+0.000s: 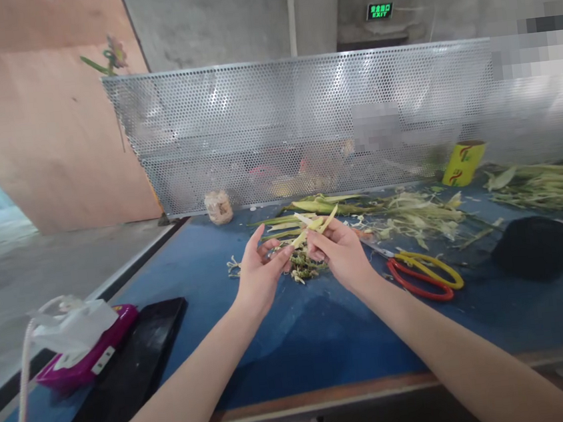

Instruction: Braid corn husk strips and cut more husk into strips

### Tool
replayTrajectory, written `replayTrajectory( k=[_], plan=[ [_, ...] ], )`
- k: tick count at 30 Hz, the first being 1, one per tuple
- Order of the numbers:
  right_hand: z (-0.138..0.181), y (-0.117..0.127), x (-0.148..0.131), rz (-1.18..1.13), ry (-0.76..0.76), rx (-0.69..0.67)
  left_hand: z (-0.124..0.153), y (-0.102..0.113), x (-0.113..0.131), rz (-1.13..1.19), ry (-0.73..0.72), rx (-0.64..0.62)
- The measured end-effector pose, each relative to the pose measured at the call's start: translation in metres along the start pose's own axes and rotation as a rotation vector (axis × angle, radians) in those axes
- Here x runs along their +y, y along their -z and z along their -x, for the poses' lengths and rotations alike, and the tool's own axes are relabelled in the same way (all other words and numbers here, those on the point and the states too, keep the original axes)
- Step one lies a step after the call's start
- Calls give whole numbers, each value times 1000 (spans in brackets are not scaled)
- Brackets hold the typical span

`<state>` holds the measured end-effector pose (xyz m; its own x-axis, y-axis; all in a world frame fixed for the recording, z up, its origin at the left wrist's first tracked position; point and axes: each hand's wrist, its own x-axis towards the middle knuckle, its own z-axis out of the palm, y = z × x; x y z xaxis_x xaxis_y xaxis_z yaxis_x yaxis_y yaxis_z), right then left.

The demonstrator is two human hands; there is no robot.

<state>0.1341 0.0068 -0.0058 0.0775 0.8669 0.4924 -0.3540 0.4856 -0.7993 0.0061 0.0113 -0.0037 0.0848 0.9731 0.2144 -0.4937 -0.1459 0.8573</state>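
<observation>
Both hands meet over the middle of the blue table point(278, 366), holding a pale yellow-green strip of plant husk point(303, 236) between them. The thumb and fingertips of my left hand point(262, 267) pinch its lower left end. On the other side, my right hand point(338, 248) has its fingers closed on the strip, and narrow pointed ends stick out above them. Below the hands lies a small heap of green and cream plant scraps point(305, 265). Scissors point(421, 273) with one red and one yellow handle rest right of my right hand, blades toward the heap.
Green husks point(325, 203) and a pile of dried strips point(417, 217) lie behind the hands. A yellow tube point(464, 163), a tape roll point(218, 207) and a perforated metal screen point(250, 107) stand at the back. A black tablet-like slab point(128, 375) and a purple power strip point(90, 352) lie left.
</observation>
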Motion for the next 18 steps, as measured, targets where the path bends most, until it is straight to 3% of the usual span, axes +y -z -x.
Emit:
replayTrajectory(
  k=[8,18],
  plan=[
    [1,1,-4,95,-101,-85,3,2,0,-254,-54,-197],
    [0,4,-5,122,-182,-39,1,6,2,-418,-50,-265]
  ],
)
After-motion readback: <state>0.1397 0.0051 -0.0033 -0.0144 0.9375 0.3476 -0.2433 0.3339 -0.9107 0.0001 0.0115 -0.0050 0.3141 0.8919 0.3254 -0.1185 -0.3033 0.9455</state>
